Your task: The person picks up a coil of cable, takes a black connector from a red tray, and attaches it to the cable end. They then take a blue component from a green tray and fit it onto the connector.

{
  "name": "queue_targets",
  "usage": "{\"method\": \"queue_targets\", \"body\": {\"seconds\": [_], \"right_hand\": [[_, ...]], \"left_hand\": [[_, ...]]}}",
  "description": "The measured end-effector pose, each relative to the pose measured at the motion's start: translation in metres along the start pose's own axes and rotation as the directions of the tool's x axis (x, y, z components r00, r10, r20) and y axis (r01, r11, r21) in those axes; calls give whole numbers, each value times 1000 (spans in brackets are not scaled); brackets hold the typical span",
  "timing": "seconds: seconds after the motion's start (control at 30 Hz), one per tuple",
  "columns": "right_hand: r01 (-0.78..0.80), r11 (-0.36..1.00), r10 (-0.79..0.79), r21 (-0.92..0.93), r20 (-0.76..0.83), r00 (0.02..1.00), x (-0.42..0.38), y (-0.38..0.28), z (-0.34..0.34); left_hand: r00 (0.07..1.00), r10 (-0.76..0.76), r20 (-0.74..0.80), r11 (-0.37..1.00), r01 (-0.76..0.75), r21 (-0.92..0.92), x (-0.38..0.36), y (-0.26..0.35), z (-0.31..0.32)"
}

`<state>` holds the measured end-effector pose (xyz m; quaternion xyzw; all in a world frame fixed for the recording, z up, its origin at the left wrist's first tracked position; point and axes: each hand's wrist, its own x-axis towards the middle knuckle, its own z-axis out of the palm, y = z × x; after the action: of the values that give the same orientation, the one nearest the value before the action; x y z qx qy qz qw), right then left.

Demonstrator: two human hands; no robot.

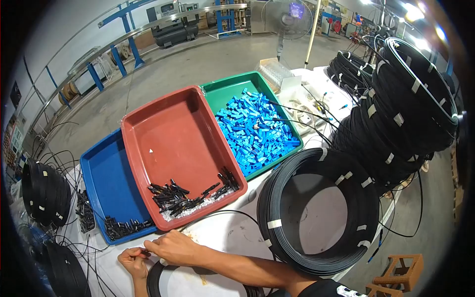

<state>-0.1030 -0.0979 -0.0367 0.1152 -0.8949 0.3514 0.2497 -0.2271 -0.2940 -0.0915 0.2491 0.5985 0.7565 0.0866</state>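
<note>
My left hand (133, 262) is at the lower left, its fingers pinched around something small and dark that I cannot make out. Against it, my right hand (174, 247) is closed on the same spot, my right forearm reaching in from the lower right. Below both hands lies a black cable coil (155, 279), partly hidden by my arm. Just above them, the red tray (168, 133) holds black connector parts (173, 197) and small white pieces along its near edge. The blue tray (110, 180), beside it on the left, holds more black parts (126, 227).
A green tray (222, 86) is full of blue connector pieces (255, 128). To the right stand a large cable coil (269, 208) and taller stacked coils (405, 99). More coils (44, 193) are at the left. An orange stool (410, 272) is at the lower right.
</note>
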Motion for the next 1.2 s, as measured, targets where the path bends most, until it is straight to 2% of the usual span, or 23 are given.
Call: {"method": "queue_targets", "body": {"seconds": [0.13,0.17,0.23,0.27,0.4,0.5,0.57,0.6,0.63,0.67,0.73,0.8,0.83,0.87,0.9,0.93,0.97,1.0,1.03,1.07,1.1,1.17,1.2], "right_hand": [[-61,997,59,38,45,997,-1,7,5],[-53,998,51,38,46,998,-2,9,6],[1,982,5,186,-29,1000,-2,9,4],[6,984,-6,178,0,1000,-2,8,3],[7,988,-12,157,32,999,-4,4,0],[12,981,-18,193,30,999,-2,7,1],[10,980,-19,197,45,999,-3,5,-3],[5,981,-15,195,48,999,-4,4,-2],[31,980,-36,198,26,999,-4,3,0],[55,978,-57,201,3,998,-3,4,1],[48,989,-50,140,14,999,-3,5,1],[74,994,-72,84,-22,997,-2,7,8],[77,994,-75,83,-27,997,-3,7,9],[69,994,-69,87,-14,998,-3,7,9],[60,994,-60,89,-3,998,-3,9,10],[33,998,-37,54,78,996,-2,9,10],[55,996,-59,69,50,997,-3,9,8],[60,996,-62,60,44,997,-3,10,12],[63,997,-65,53,37,997,-3,11,15],[46,998,-48,31,66,997,-3,9,8],[40,999,-42,33,69,997,-7,15,7],[28,999,-30,37,60,998,-11,23,7],[22,999,-24,39,55,998,-15,26,7]], "left_hand": [[995,-17,94,997,9,82,-2,1,-7],[996,-10,90,997,2,83,-5,4,-11],[976,-82,201,996,76,39,-5,20,-8],[969,-99,226,995,96,27,-6,16,-17],[968,-133,215,991,127,39,-14,24,-15],[965,-65,254,992,36,118,-13,24,-28],[950,-62,305,958,-28,284,-8,32,-40],[941,-99,323,849,-89,521,2,57,-28],[919,78,387,819,-281,501,12,69,-24],[903,140,407,820,-336,463,24,90,-5],[884,315,346,874,-412,257,44,112,47],[745,196,637,792,-504,345,76,156,108],[613,270,742,694,-658,291,88,157,145],[454,280,846,585,-779,225,98,162,183],[364,223,904,582,-794,176,108,155,212],[222,250,942,524,-850,61,119,141,240],[136,217,967,467,-884,20,128,127,266],[74,247,966,419,-907,-37,130,119,294],[33,290,957,389,-917,-87,136,100,318],[35,210,977,361,-931,-45,140,86,339],[53,247,968,387,-921,-49,143,67,360],[161,270,949,524,-852,-5,142,32,402],[195,260,946,543,-840,24,140,17,418]]}}
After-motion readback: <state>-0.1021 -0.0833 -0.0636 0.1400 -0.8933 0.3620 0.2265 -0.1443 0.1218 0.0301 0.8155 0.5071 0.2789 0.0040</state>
